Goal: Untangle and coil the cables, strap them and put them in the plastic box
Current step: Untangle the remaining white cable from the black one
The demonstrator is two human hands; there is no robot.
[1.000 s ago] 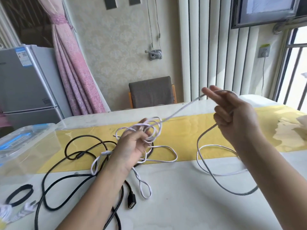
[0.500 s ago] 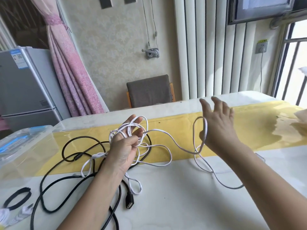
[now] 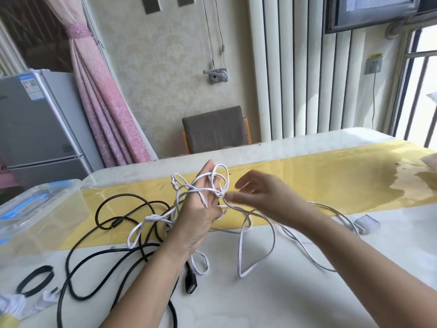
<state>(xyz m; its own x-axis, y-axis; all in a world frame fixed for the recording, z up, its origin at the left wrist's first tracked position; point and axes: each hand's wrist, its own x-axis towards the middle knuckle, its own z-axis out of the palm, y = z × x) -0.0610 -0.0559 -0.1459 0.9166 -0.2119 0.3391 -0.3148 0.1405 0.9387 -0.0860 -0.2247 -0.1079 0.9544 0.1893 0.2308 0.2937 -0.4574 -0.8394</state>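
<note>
A tangled white cable (image 3: 243, 247) is looped round the fingers of my left hand (image 3: 201, 209), which holds the bundle above the table's middle. My right hand (image 3: 260, 195) is blurred, fingers spread, reaching against the loops beside my left hand; I cannot tell whether it pinches a strand. More white cable trails right along the table to a white plug (image 3: 365, 223). A black cable (image 3: 106, 252) sprawls on the table at the left, its USB end (image 3: 191, 284) lying under my left forearm. The clear plastic box (image 3: 35, 209) stands at the far left.
A black strap loop (image 3: 35, 282) and a white strap piece (image 3: 45, 298) lie near the front left edge. A yellow runner (image 3: 331, 183) crosses the white table (image 3: 283, 299). A grey chair (image 3: 215, 129) stands behind the table, and a fridge (image 3: 35, 119) at the back left.
My right hand has dropped from its raised pull at the right and moved left to the bundle. The taut white strand has gone slack onto the table. My left hand still holds the loops.
</note>
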